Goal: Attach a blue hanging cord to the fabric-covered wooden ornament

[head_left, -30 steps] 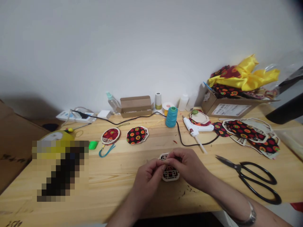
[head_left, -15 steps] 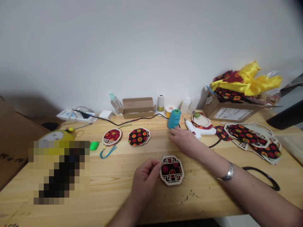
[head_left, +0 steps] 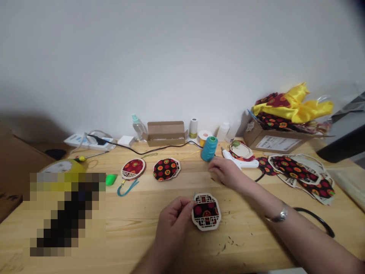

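Along the desk's back edge now: a power strip (head_left: pixel 75 140) lies toward the back left corner, a black plug (head_left: pixel 99 140) in it. Just beside it sits a small white box (head_left: pixel 126 141), then a clear bottle (head_left: pixel 138 128) with a pale green top, and next an open carton (head_left: pixel 166 137). Over at the back right corner, a cardboard box (head_left: pixel 278 144) brims with yellow cloth (head_left: pixel 302 110) and patterned fabric (head_left: pixel 273 121). And at the left edge, a brown box (head_left: pixel 14 163), partly out of view.

Head-worn view, facing forward and down
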Demonstrator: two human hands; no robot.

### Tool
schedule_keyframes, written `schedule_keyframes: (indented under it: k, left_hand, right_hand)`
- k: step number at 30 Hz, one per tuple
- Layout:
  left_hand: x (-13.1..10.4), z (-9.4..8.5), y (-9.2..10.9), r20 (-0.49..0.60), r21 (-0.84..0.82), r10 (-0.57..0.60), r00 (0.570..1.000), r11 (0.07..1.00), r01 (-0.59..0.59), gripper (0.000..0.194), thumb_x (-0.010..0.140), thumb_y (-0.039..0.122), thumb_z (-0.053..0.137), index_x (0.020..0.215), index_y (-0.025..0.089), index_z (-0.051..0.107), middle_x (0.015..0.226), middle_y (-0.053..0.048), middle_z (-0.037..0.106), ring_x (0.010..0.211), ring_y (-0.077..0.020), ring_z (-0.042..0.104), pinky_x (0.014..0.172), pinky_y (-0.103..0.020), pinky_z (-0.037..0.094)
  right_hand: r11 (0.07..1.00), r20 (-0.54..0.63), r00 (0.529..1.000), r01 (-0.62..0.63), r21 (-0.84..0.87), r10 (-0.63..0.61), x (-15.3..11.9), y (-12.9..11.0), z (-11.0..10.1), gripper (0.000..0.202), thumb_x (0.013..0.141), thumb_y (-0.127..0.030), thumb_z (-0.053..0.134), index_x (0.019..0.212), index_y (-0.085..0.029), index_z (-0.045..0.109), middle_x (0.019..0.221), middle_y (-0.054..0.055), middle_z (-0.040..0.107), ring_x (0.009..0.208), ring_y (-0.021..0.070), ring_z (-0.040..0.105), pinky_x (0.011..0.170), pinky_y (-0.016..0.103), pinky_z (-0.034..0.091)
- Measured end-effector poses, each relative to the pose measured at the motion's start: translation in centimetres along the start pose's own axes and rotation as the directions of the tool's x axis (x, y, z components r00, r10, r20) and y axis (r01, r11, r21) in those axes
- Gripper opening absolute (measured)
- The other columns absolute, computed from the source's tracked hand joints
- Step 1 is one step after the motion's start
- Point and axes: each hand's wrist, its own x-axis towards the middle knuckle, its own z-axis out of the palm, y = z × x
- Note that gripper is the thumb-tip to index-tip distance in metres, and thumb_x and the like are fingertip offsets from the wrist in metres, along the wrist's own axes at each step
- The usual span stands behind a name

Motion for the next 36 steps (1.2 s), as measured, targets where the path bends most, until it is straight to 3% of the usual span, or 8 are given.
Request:
schedule_keyframes:
  k: [5,9,13,18,24,31,34,36]
  left_hand:
    - [0.0,0.1,0.2,-0.004,-0.013,-0.021,1.000,1.000,0.021,0.018,0.071,0.035,0.065,0.065,0.018,0.068,0.063,-0.002,0.065,0.064,-0.0172,0.055,0.061,-0.024,0.043]
    - [0.0,0.1,0.3,-0.009,-0.034,-0.039,0.999,0.999,0.038,0.020,0.069,0.037,0.066,0.064,0.018,0.067,0.062,-0.001,0.065,0.064,-0.0176,0.055,0.060,-0.024,0.043]
    - [0.1,0.0,0.1,-0.005,-0.037,-0.025,1.000,0.999,0.025,0.022,0.069,0.039,0.066,0.063,0.018,0.066,0.062,-0.001,0.064,0.064,-0.0172,0.054,0.061,-0.023,0.043]
    - [0.2,-0.2,0.1,0.009,-0.029,-0.023,1.000,0.999,0.023,0.024,0.069,0.042,0.065,0.064,0.019,0.068,0.062,-0.001,0.065,0.065,-0.0175,0.054,0.061,-0.023,0.044]
    - [0.2,-0.5,0.0,0.017,-0.026,-0.024,1.000,0.999,0.025,0.023,0.067,0.040,0.066,0.071,0.019,0.073,0.066,-0.002,0.070,0.068,-0.0190,0.058,0.064,-0.023,0.046]
    - [0.3,-0.1,0.2,-0.032,-0.093,-0.054,0.998,0.994,0.051,0.023,0.061,0.040,0.071,0.068,0.019,0.075,0.064,-0.003,0.070,0.067,-0.0207,0.060,0.062,-0.025,0.047]
    - [0.4,-0.1,-0.1,-0.104,-0.164,-0.085,0.991,0.984,0.068,0.023,0.060,0.040,0.073,0.069,0.018,0.074,0.058,-0.001,0.067,0.066,-0.0195,0.059,0.061,-0.024,0.047]
    - [0.5,-0.2,-0.5,-0.129,-0.225,-0.108,0.986,0.971,0.077,0.023,0.059,0.039,0.074,0.070,0.018,0.074,0.058,0.000,0.066,0.065,-0.0178,0.058,0.059,-0.022,0.046]
  right_hand:
    - [0.874,-0.147,0.973,-0.090,0.478,0.180,0.3,0.8,-2.5,0.021,0.082,-0.035,0.047,0.079,-0.015,0.054,0.054,-0.005,0.047,0.043,0.0083,0.039,0.042,0.022,0.033]
    - [0.689,-0.189,0.949,-0.040,0.724,0.253,2.1,0.8,-4.4,0.027,0.076,-0.043,0.055,0.077,-0.016,0.055,0.056,-0.004,0.049,0.042,0.0063,0.036,0.040,0.021,0.028]
    - [0.534,-0.230,0.927,0.040,0.845,0.295,4.9,0.0,-6.5,0.024,0.066,-0.035,0.067,0.066,-0.017,0.051,0.062,-0.001,0.052,0.050,0.0071,0.045,0.041,0.019,0.032]
    - [0.427,-0.264,0.920,0.123,0.896,0.289,7.6,-2.2,-9.3,0.017,0.066,-0.021,0.069,0.064,-0.016,0.052,0.061,-0.003,0.051,0.051,0.0054,0.046,0.040,0.016,0.033]
    - [0.404,-0.351,0.910,0.242,0.882,0.221,8.5,-6.2,-12.8,0.012,0.072,-0.013,0.066,0.066,-0.014,0.056,0.060,-0.003,0.054,0.052,0.0040,0.049,0.040,0.014,0.035]
    - [0.544,-0.519,0.855,0.428,0.722,0.015,7.8,-11.8,-16.3,0.012,0.077,-0.017,0.065,0.067,-0.018,0.058,0.067,-0.004,0.056,0.063,0.0054,0.056,0.049,0.016,0.041]
    - [0.603,-0.537,0.843,0.440,0.665,-0.023,6.0,-14.0,-16.3,0.011,0.080,-0.019,0.060,0.070,-0.022,0.057,0.071,-0.005,0.058,0.070,0.0067,0.058,0.051,0.019,0.041]
    - [0.572,-0.510,0.860,0.421,0.704,-0.005,4.4,-14.3,-15.0,0.010,0.079,-0.016,0.060,0.071,-0.023,0.058,0.068,-0.006,0.059,0.064,0.0057,0.057,0.049,0.019,0.040]
